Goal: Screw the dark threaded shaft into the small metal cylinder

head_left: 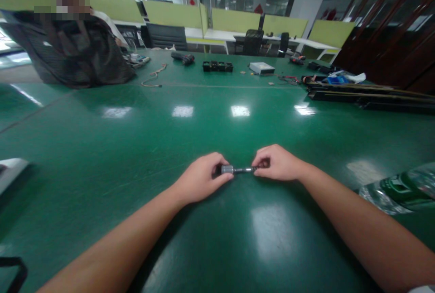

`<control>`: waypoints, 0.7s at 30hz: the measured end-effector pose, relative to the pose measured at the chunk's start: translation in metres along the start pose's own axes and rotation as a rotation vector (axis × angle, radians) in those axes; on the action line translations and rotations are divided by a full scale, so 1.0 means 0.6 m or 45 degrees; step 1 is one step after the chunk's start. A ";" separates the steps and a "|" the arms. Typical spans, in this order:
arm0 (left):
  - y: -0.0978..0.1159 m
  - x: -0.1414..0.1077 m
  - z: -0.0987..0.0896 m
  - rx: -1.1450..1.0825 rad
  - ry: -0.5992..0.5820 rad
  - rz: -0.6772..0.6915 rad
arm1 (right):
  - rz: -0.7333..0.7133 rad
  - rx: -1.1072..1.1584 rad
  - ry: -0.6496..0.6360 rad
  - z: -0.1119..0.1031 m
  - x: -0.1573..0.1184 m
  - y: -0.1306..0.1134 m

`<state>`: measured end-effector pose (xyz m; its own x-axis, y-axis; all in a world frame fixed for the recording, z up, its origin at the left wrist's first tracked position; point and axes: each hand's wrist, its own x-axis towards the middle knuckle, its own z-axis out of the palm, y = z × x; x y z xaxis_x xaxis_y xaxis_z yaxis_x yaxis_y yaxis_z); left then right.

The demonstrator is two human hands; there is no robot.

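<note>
The left hand [204, 175] has its fingers clamped on the thick end of a small metal tool [242, 170]; the right hand [280, 164] pinches the thin end over the bench [190, 134]. A loose pinch could drop it rolling; a wide elbow swing might knock the bottle [404, 191] at three o'clock. Open room stretches toward twelve, the far edge well away.
</note>
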<state>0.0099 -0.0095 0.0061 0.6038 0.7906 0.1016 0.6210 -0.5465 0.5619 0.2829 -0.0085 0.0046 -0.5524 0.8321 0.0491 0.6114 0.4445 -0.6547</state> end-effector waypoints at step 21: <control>-0.003 0.003 0.005 0.024 0.014 0.004 | -0.196 -0.049 0.203 0.057 0.016 -0.029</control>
<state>0.0113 -0.0082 0.0028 0.6004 0.7918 0.1122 0.6287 -0.5541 0.5457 0.2476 -0.0196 -0.0097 -0.5459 0.7942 0.2667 0.5501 0.5799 -0.6009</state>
